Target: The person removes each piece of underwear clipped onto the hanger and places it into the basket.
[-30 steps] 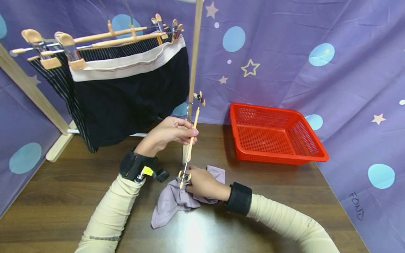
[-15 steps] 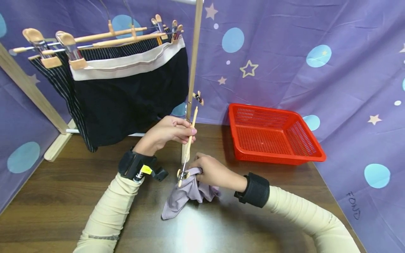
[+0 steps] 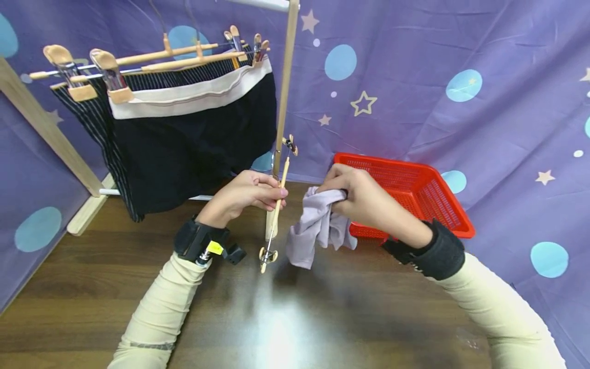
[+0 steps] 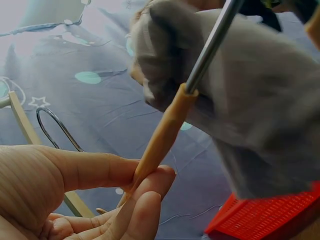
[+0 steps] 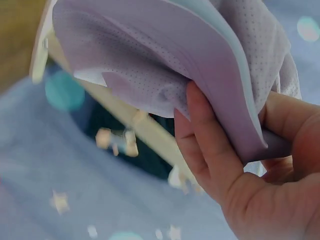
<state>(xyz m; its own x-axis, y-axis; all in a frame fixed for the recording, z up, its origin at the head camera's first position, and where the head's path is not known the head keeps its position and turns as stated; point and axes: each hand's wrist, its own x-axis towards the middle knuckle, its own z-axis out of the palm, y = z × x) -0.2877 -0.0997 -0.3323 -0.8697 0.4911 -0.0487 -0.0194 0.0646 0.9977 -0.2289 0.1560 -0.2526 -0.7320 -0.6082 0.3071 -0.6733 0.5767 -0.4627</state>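
Observation:
Between thumb and fingers, my left hand [image 3: 251, 195] pinches the wooden bar of a clip hanger [image 3: 278, 212], which slants up and away. Metal clips with pale tips sit at both hanger ends, and its hook [image 4: 60, 127] shows in the left wrist view. My right hand [image 3: 361, 197] grips a crumpled lilac garment [image 3: 311, 220], which dangles just right of the hanger, over the table. In the right wrist view, fine holes dot the garment's fabric [image 5: 132, 75], and a smooth band [image 5: 220, 65] runs between my fingers and thumb. Its full shape is hidden in folds.
Behind my right hand stands a red plastic basket [image 3: 442, 205]. At the left, black shorts [image 3: 193, 148] with a white waistband and a dark striped garment [image 3: 87, 115] hang from clip hangers. A wooden rack post [image 3: 287, 77] rises behind the held hanger.
My right hand has lifted the lilac garment off the table and carried it up and right, away from the hanger's lower clip. My left hand stays in place with the hanger.

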